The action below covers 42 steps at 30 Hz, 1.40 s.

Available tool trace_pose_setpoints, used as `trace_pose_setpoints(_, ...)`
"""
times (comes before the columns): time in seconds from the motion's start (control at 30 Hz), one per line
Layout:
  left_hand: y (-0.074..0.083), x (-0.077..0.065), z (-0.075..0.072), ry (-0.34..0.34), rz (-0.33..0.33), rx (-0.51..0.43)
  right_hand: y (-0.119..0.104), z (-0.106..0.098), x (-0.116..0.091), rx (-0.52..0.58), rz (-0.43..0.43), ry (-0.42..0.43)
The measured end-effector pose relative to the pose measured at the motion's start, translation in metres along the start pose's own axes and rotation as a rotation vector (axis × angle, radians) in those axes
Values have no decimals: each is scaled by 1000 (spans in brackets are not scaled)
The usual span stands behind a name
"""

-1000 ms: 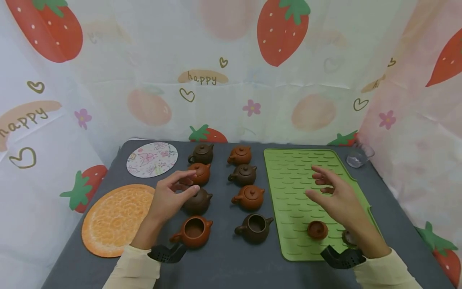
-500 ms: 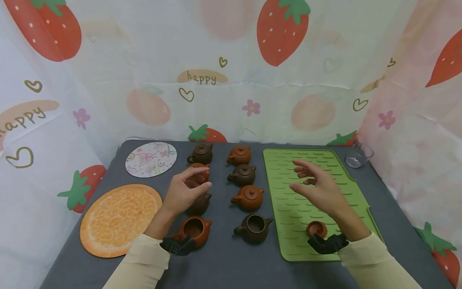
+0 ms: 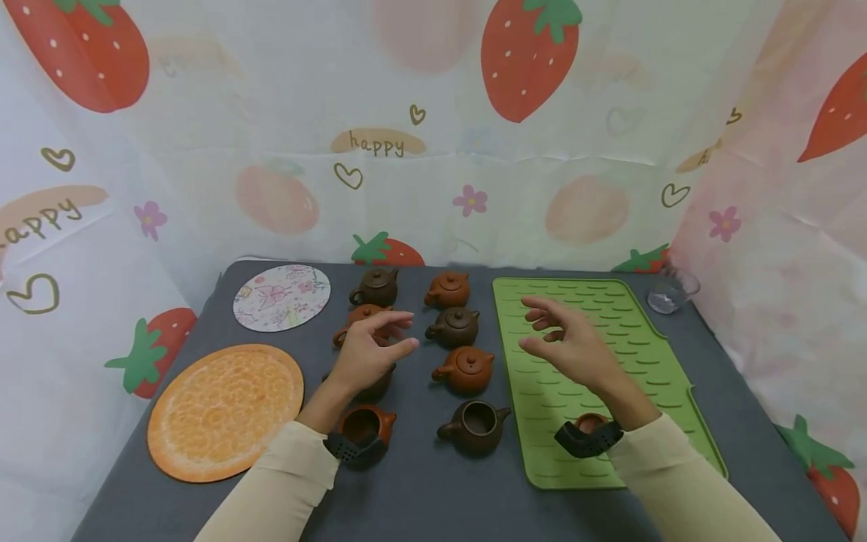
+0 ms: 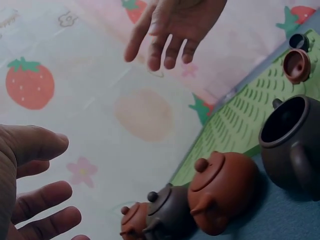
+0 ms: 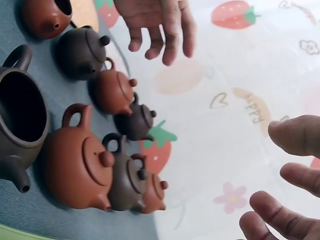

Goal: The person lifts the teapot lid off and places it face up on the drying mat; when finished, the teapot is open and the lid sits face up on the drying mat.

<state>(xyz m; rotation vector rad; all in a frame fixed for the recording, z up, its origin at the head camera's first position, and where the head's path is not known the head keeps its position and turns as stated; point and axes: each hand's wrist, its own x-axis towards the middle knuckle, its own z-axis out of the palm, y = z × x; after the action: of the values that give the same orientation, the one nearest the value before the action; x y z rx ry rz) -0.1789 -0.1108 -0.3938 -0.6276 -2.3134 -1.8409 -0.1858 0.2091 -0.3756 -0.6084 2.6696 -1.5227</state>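
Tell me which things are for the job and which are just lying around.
Probably for the job:
the empty left hand and right hand
six lidded teapots
two open teapots
two lids on the green mat

Seemingly just lying about:
orange round mat
patterned round mat
clear glass container

Tabletop (image 3: 418, 421) leaves a passage between the lidless orange teapot (image 3: 385, 424) and lidless dark teapot (image 3: 476, 443).

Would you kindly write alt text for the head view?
A person's empty left hand and empty right hand hang above a dark table. Below are eight small brown and reddish teapots in two columns, the nearest pair lidless, with a green mat to their right.
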Motion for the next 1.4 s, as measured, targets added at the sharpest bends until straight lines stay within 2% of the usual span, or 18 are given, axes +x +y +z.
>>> trace_pose_setpoints(0.17, -7, 3, 8, -2, 3, -9, 8, 8, 6, 30, 17, -32)
trace_pose_setpoints(0.47, -14, 5, 21, -28, -37, 9, 16, 19, 16, 56, 6, -83)
trace_pose_setpoints(0.7, -57, 10, 33, -58, -86, 12, 24, 26, 20, 57, 22, -119)
trace_pose_setpoints(0.77, -61, 11, 36, -70, -102, 16, 27, 28, 21, 49, 25, -126)
trace_pose_setpoints(1.0, -64, 11, 47, -125, -168, 85, 35, 35, 26, 1, 40, -151)
trace_pose_setpoints(1.4, -70, 9, 59, -165, -245, 201, 47, 50, 31, 23, 93, -194)
